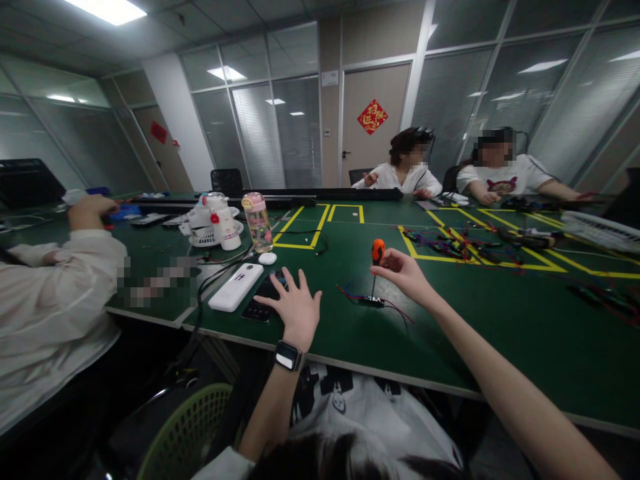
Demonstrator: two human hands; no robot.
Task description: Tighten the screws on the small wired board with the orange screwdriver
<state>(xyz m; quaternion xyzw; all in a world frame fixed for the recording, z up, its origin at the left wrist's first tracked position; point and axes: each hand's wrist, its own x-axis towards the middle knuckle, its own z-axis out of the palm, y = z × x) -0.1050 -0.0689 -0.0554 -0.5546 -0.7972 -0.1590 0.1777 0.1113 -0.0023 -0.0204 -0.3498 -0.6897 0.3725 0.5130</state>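
Observation:
My right hand [400,272] grips an orange and black screwdriver [379,252] by its handle. The screwdriver stands upright, its shaft pointing down onto a small black circuit module [371,301] with red and blue wires at both ends. That module lies flat on the green table [345,340]. My left hand [295,308] is open with fingers spread, over the right part of a dark phone [257,308]. Whether the palm presses on the phone or hovers cannot be made out. A watch is on my left wrist.
Left of the phone lie a white power bank [236,288] and a white earbud case [267,259]. Behind them stand a pink-capped bottle [258,223] and a white bottle [227,227]. Wired modules [450,243] lie at right, near yellow tape. People sit across and at left.

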